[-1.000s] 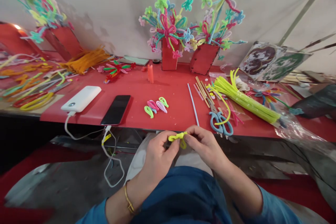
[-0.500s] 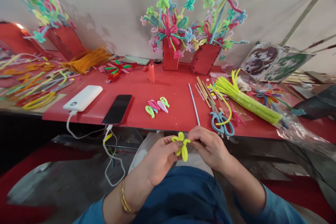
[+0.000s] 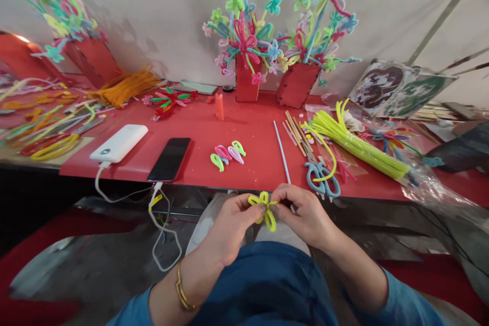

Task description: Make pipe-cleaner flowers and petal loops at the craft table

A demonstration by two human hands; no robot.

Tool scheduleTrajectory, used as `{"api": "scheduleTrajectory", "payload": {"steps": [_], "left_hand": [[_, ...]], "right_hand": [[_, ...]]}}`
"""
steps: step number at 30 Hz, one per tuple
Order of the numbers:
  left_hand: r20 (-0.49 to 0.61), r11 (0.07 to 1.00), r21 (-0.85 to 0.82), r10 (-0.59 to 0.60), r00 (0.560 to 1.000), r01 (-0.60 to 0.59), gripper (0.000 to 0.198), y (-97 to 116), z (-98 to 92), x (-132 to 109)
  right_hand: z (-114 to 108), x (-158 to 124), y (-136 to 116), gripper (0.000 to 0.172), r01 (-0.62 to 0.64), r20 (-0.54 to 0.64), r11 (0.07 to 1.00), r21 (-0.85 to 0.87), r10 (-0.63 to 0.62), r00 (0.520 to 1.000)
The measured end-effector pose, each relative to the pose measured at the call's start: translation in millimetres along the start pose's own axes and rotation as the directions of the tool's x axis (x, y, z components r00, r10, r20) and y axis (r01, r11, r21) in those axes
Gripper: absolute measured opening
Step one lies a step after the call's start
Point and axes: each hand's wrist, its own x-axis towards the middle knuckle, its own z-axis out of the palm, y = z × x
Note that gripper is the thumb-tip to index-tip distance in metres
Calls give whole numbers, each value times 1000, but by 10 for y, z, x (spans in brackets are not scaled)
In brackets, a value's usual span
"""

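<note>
Over my lap, just off the table's front edge, a yellow pipe-cleaner flower [image 3: 270, 220] with several looped petals is held between both hands. My left hand [image 3: 237, 224] pinches it near its centre from the left, thumb on top. My right hand [image 3: 303, 214] is closed on its right side, fingertips at a short yellow end by the centre. On the table beyond lie small pipe-cleaner loops [image 3: 235, 155] in green, pink and lilac. A pale lilac pipe cleaner [image 3: 281, 152] points toward my right hand.
Blue-handled scissors [image 3: 323, 179] and a yellow pipe-cleaner bundle [image 3: 357, 145] lie to the right. At left are a black phone [image 3: 170, 159] and a white power bank [image 3: 120, 142] with cables hanging down. Red vases [image 3: 247, 81] of pipe-cleaner flowers stand at the back.
My right fingertips have moved slightly left, closer to the flower's centre. The flower has tilted a little, and its lower petal now shows as a more open loop.
</note>
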Motion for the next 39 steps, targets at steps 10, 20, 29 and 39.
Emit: {"api": "scheduleTrajectory", "payload": {"steps": [10,20,29,39], "left_hand": [[0,1000,-13,5,1000,-5,15,38,-91,59],[35,998,55,36,999,-38,12,-9,-69,20],[-18,999,51,12,1000,-11,11,-26,-67,56],[-40,993,117,26,999,-21,12,-28,-83,67]], "right_hand": [[108,-31,186,22,-232,1,885,403,254,967],[229,-7,170,19,-341,-39,802,490,411,911],[232,-2,131,18,-339,-6,766,546,408,913],[220,18,155,12,-330,-25,898,291,352,936]]}}
